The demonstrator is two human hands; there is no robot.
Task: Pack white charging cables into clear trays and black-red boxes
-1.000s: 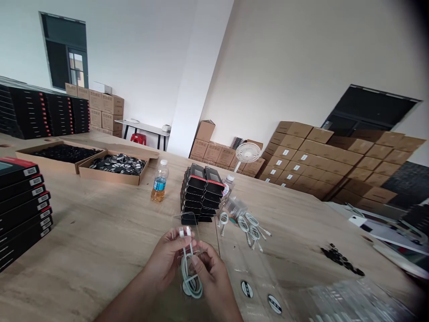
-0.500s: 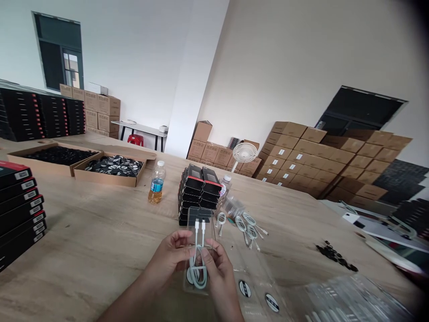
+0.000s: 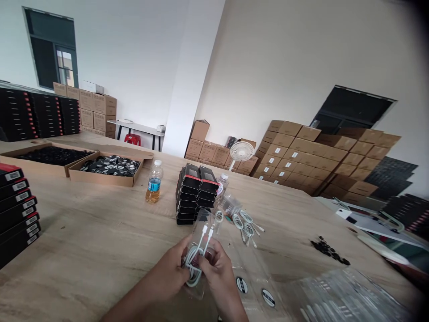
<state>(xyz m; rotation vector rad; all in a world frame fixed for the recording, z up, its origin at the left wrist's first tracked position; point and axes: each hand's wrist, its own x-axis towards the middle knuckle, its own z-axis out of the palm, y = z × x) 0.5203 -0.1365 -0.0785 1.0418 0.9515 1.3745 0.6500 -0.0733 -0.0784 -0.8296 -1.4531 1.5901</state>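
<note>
A clear plastic tray (image 3: 203, 219) is held between my two hands, tilted, above the table's near edge. Inside it lies a coiled pale green cable (image 3: 192, 259) with two white plugs pointing away from me. My left hand (image 3: 174, 273) grips the tray's left side, its thumb against the coil. On the right side, my right hand (image 3: 217, 268) closes round the tray with its thumb pressed on the cable. Just beyond the tray stands a stack of black boxes (image 3: 187, 197). More coiled cables (image 3: 247, 223) lie to the right of that stack.
Clear trays (image 3: 348, 295) are piled at the near right, beside round labels (image 3: 241, 285). Small black pieces (image 3: 330, 251) lie farther right. A bottle (image 3: 154, 183), cartons of black pieces (image 3: 112, 167) and stacked black boxes (image 3: 16, 210) occupy the left.
The tray has tilted, its far end now leaning right. Both hands have closed further round its sides, and my left thumb has moved down the coil. The view has shifted slightly.
</note>
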